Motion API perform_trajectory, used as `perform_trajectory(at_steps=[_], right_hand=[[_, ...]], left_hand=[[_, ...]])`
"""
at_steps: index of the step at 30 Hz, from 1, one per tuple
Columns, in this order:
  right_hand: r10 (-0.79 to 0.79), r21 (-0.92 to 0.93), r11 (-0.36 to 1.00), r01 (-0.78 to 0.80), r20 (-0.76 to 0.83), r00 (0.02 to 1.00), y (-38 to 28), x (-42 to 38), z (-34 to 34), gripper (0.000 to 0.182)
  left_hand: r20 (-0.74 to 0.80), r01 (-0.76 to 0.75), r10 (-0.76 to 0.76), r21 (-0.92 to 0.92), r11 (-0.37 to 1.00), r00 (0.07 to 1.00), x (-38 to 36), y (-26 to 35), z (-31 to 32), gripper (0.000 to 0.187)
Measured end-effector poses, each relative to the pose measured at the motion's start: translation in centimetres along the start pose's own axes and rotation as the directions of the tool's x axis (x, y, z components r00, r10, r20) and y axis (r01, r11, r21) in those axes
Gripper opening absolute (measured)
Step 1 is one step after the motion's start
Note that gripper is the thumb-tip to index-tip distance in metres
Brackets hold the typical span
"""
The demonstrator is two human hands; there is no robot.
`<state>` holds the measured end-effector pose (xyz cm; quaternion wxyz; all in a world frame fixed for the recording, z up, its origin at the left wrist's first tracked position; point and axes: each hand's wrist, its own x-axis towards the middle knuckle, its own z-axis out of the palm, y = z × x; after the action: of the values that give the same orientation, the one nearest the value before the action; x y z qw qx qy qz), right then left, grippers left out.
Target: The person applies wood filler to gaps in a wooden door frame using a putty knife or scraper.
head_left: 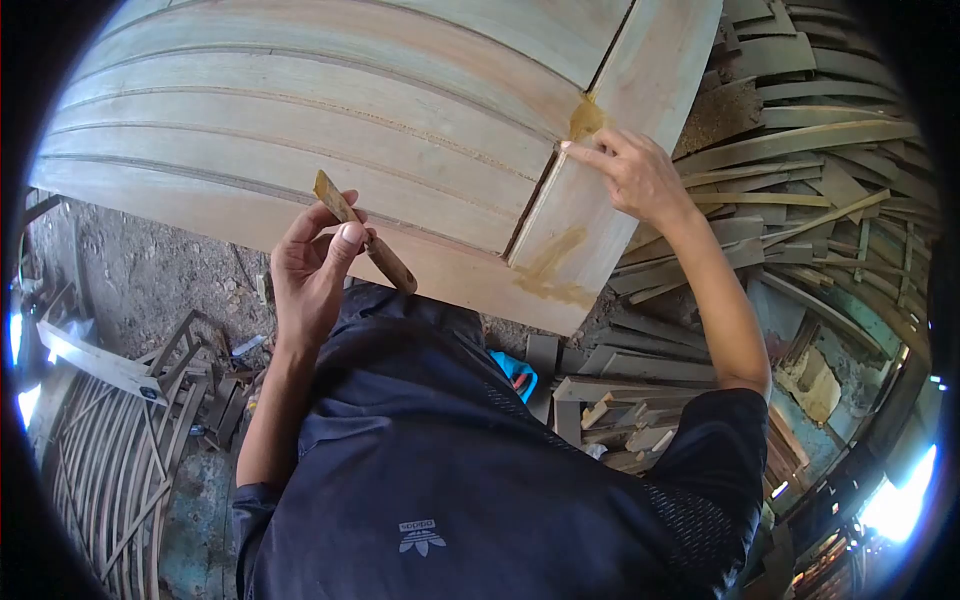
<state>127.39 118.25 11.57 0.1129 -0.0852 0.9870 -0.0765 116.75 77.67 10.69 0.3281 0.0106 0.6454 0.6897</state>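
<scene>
My left hand (312, 262) holds a putty knife (385, 262) by its neck, its wooden handle pointing down to the right and yellowish paste on the blade tip. My right hand (640, 175) has its index finger stretched out, the fingertip touching the wooden panel (400, 150) near a groove corner. The other fingers are curled, and nothing shows in them. Beside the fingertip lies a yellow-brown paste patch (587, 118). A second smear (550, 270) spreads over the panel's lower right corner.
Wood offcuts (800, 190) are heaped at the right. Short wood pieces (625, 425) lie in a wooden frame beside my right elbow. At the lower left stand slatted wooden parts (110, 440). A blue item (514, 375) is on the ground beyond my lap.
</scene>
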Motion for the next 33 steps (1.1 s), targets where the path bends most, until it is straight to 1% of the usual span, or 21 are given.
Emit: perform_trajectory(at_steps=[1, 2, 4, 8, 10, 11, 13, 14, 16, 17, 19, 23, 26, 29, 31, 32, 33], right_hand=[[-0.032, -0.066, 0.997, 0.033, 0.007, 0.999, 0.0, 0.1, 0.3, 0.056], [-0.032, -0.064, 0.997, 0.033, 0.007, 0.999, 0.1, 0.0, 0.5, 0.056], [-0.112, -0.216, 0.970, 0.111, 0.008, 0.994, 0.2, -0.1, 0.8, 0.059], [-0.125, -0.155, 0.979, 0.130, 0.039, 0.991, -0.2, 0.7, 0.1, 0.056], [-0.033, -0.017, 0.999, 0.036, 0.126, 0.991, -0.6, 1.5, -0.8, 0.049], [-0.031, -0.021, 0.999, 0.033, 0.125, 0.992, -0.4, 1.6, -0.7, 0.049], [-0.119, 0.021, 0.993, 0.117, 0.118, 0.986, 0.3, 2.0, -0.6, 0.043], [-0.124, 0.017, 0.992, 0.123, 0.118, 0.985, 0.3, 2.1, -0.8, 0.043], [-0.056, 0.062, 0.997, 0.053, 0.043, 0.998, -0.1, 1.9, -1.1, 0.043], [-0.063, 0.061, 0.996, 0.060, 0.045, 0.997, -0.3, 1.8, -1.3, 0.043], [0.072, 0.124, 0.990, -0.062, -0.074, 0.995, -0.4, 1.7, -1.4, 0.043], [0.083, 0.117, 0.990, -0.077, -0.055, 0.995, -0.5, 1.0, -0.7, 0.043], [0.109, 0.140, 0.984, -0.105, -0.016, 0.994, -0.9, 0.7, -0.1, 0.040], [0.148, 0.188, 0.971, -0.146, 0.004, 0.989, -1.3, 0.5, 0.4, 0.043], [0.245, 0.111, 0.964, -0.241, -0.026, 0.969, -1.6, 0.3, 0.6, 0.047], [0.247, 0.112, 0.964, -0.243, -0.026, 0.969, -1.9, 0.2, 0.4, 0.047], [0.234, 0.040, 0.972, -0.232, -0.079, 0.969, -2.3, 0.1, -0.2, 0.048]], left_hand=[[0.006, -0.001, 0.001, 0.004, 1.000, 1.000, 0.0, 0.1, 0.1, 0.044], [0.006, 0.000, 0.000, 0.006, 1.000, 1.000, 0.0, 0.1, 0.1, 0.044], [0.013, -0.001, 0.001, -0.017, 1.000, 1.000, 0.1, 0.1, 0.2, 0.043], [0.006, 0.011, -0.011, -0.014, 1.000, 1.000, 0.0, 0.1, 0.3, 0.043], [0.006, 0.013, -0.013, -0.005, 1.000, 1.000, 0.0, 0.0, 0.3, 0.043], [0.009, 0.011, -0.011, -0.006, 1.000, 1.000, 0.0, 0.0, 0.2, 0.043], [0.024, 0.005, -0.004, -0.009, 1.000, 1.000, 0.0, 0.0, 0.1, 0.043], [0.020, 0.001, -0.001, -0.013, 1.000, 1.000, 0.0, 0.0, 0.1, 0.043], [0.007, 0.011, -0.011, 0.008, 1.000, 1.000, -0.1, 0.1, -0.2, 0.043], [0.000, 0.011, -0.011, 0.004, 1.000, 1.000, -0.1, 0.1, -0.3, 0.043], [-0.021, 0.014, -0.014, 0.003, 1.000, 1.000, -0.2, -0.1, -0.6, 0.043], [-0.026, 0.001, -0.001, -0.014, 1.000, 1.000, -0.2, -0.3, -0.5, 0.043], [-0.008, 0.012, -0.012, -0.006, 1.000, 1.000, -0.2, -0.2, -0.5, 0.042], [0.010, 0.011, -0.011, 0.010, 1.000, 1.000, -0.2, -0.1, -0.4, 0.041], [0.016, 0.019, -0.019, 0.014, 1.000, 1.000, -0.2, -0.1, -0.4, 0.042], [0.017, 0.020, -0.020, 0.015, 1.000, 1.000, -0.2, -0.2, -0.4, 0.042], [0.008, 0.015, -0.015, 0.002, 1.000, 1.000, -0.3, -0.4, -0.4, 0.042]])
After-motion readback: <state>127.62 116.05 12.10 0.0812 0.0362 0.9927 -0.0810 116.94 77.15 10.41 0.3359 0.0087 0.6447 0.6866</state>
